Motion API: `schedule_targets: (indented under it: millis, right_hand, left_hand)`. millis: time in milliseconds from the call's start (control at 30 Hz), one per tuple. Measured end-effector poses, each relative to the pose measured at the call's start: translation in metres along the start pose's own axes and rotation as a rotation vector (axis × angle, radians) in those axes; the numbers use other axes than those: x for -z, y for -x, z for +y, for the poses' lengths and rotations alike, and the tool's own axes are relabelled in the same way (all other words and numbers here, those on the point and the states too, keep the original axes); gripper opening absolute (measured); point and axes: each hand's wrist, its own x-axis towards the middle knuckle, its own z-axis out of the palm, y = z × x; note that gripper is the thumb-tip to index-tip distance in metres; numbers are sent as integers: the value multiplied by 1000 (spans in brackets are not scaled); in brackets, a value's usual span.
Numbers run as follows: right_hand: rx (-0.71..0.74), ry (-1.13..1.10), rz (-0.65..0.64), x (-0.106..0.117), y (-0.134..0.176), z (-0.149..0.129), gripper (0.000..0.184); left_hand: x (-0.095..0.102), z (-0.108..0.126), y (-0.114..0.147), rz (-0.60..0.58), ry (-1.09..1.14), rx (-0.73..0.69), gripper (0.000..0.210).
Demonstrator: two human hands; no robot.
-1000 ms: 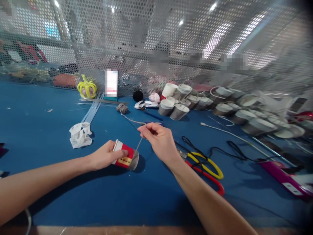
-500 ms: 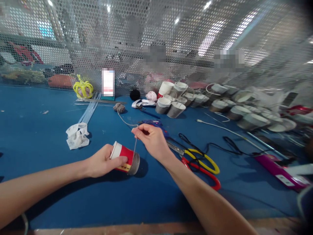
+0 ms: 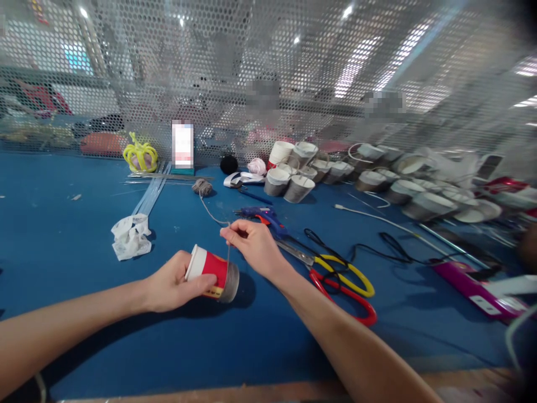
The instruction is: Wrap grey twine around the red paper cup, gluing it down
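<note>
My left hand point(image 3: 178, 285) is wrapped round a red and white paper cup point(image 3: 215, 271), which lies tilted on its side with the rim to the left. Grey yarn point(image 3: 231, 284) covers the base end of the cup in close turns. From there a strand rises to my right hand point(image 3: 255, 246), whose thumb and forefinger pinch it just above the cup. Beyond the pinch the strand runs back to a small ball of grey yarn point(image 3: 202, 187) on the table.
Right of my hand lie a blue glue gun point(image 3: 262, 215) and scissors point(image 3: 339, 274) with yellow and red handles. Several grey-wrapped cups point(image 3: 299, 189) stand at the back right. A crumpled white wrapper point(image 3: 131, 237) sits left, a phone point(image 3: 183, 145) against the mesh screen, a purple power strip point(image 3: 478, 291) far right.
My right hand has shifted slightly left and down with the yarn strand. The left hand keeps its hold on the cup. The whole view has moved a little.
</note>
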Motion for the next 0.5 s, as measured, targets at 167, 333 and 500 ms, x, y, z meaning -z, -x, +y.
schedule_targets:
  millis: [167,333,500]
  right_hand:
    - [-51,-2,-57,-1,1,-3,23]
    - [-83,-46,-113,-4,2,-3,22]
    - [-98,-85,-150,-6,3,-3,23]
  left_hand:
    - [0,-4,1,-9,-12,-35,33]
    - [0,-5,3,12,-63,-76,33]
    - [1,-3,3,18,-77,-107,32]
